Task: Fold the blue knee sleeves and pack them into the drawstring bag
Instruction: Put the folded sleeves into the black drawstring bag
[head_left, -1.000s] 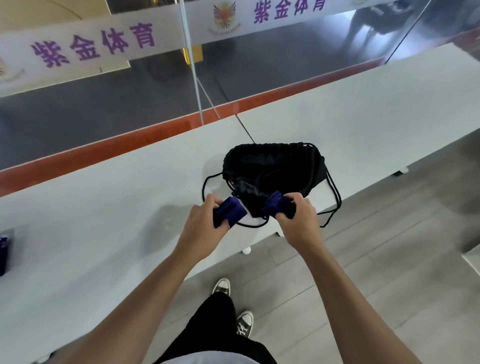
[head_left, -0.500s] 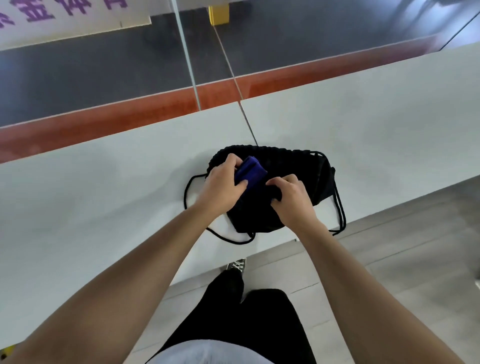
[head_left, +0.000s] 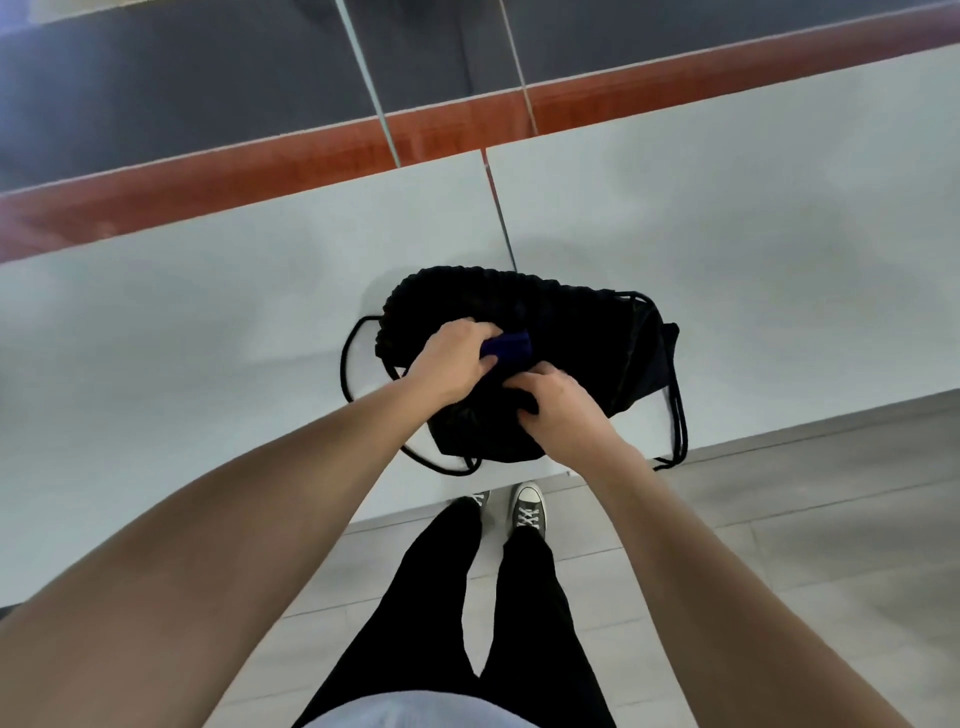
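Your left hand (head_left: 451, 358) is clamped on a folded blue knee sleeve (head_left: 508, 347) at the mouth of the black drawstring bag (head_left: 582, 343), which lies at the tabletop (head_left: 208, 332) near edge, roughly 12 o'clock from your feet; your right hand (head_left: 558, 410) is pinching black bag fabric at about 5 o'clock from the sleeve, and I can't tell if the second sleeve is under it. Risks: let the opening go slack and the sleeve jams on the gathered rim or unfolds. The cords (head_left: 675, 415) hang over the edge, so a hard push could drag the bag off.
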